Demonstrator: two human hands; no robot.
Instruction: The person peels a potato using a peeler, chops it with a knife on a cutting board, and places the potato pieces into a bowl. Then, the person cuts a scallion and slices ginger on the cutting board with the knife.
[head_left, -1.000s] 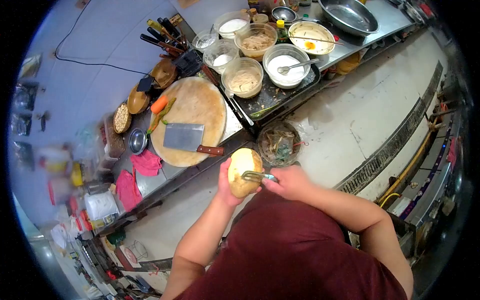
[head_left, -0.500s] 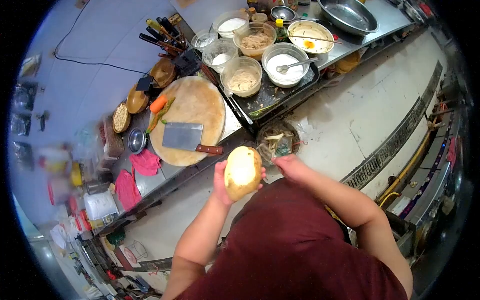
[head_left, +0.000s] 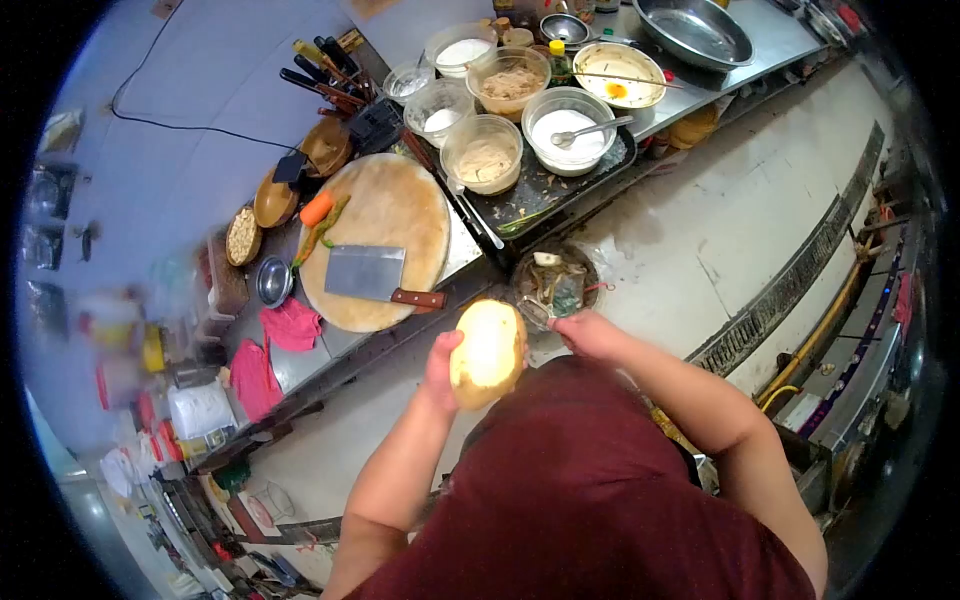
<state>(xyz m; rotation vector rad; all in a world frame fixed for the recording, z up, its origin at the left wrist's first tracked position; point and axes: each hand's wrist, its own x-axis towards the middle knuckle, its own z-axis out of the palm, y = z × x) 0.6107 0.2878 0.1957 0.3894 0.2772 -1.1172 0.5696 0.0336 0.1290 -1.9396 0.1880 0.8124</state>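
Potato [head_left: 486, 345], one, large, mostly pale and bare, with brown skin along its edge: held upright in front of our dark red shirt, above the floor and clear of the desk. Our left hand [head_left: 440, 368] is wrapped round its side, thumb on the near face, probably to steady it while leaving that face open. Our right hand [head_left: 588, 334], fingers curled, pinches the end of what looks like a peeler [head_left: 538, 314], blurred, apart from the potato and over the rim of the waste bin [head_left: 516, 283], a spot that likely lets scraps drop inside. Item, cleaver [head_left: 365, 273], flat on the round chopping board [head_left: 405, 200], wooden handle towards us, presumably for easy reach. Item, carrot [head_left: 316, 209] and long peppers [head_left: 322, 232], at the board's left side, which leaves room beside the blade. Item, pink cloths [head_left: 256, 378], on the desk [head_left: 303, 368] near its front edge, handy for wiping, we judge. Item, black tray [head_left: 515, 208], bearing round tubs, grouped perhaps so that they stay together; a spoon [head_left: 590, 130] rests in one with white contents. Farther off: cream bowl [head_left: 652, 92], a stick across it; last, wide steel basin [head_left: 700, 38], set back from our hands.
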